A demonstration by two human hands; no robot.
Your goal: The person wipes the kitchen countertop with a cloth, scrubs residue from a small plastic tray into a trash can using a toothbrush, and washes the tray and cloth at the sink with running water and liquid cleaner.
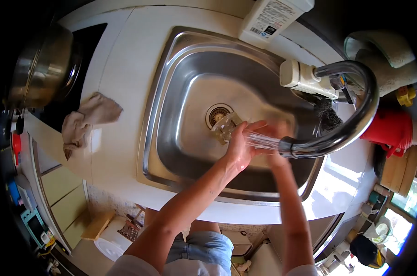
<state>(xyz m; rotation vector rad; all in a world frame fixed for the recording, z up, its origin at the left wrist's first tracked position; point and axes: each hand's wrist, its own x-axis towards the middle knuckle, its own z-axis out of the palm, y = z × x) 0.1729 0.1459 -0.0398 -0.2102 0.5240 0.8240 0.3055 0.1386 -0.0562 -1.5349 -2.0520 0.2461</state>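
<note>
Over the sink (174,133), my left hand (243,145) is under the running water with its fingers partly curled. A clear, shiny container (223,129), perhaps glass or plastic, is at the fingers of my left hand, beside the drain (216,115); the grip is partly hidden. My right hand (275,142) is close on the right, smeared by motion, so its fingers do not show clearly. Water streams leftward in view from the curved chrome faucet (328,149) onto the hands.
A crumpled beige cloth (91,117) lies on the left counter near a steel pot (45,69). Behind the sink stands a white labelled bottle (275,20). A dark scrubber (328,116) and a red container (388,131) are at the right.
</note>
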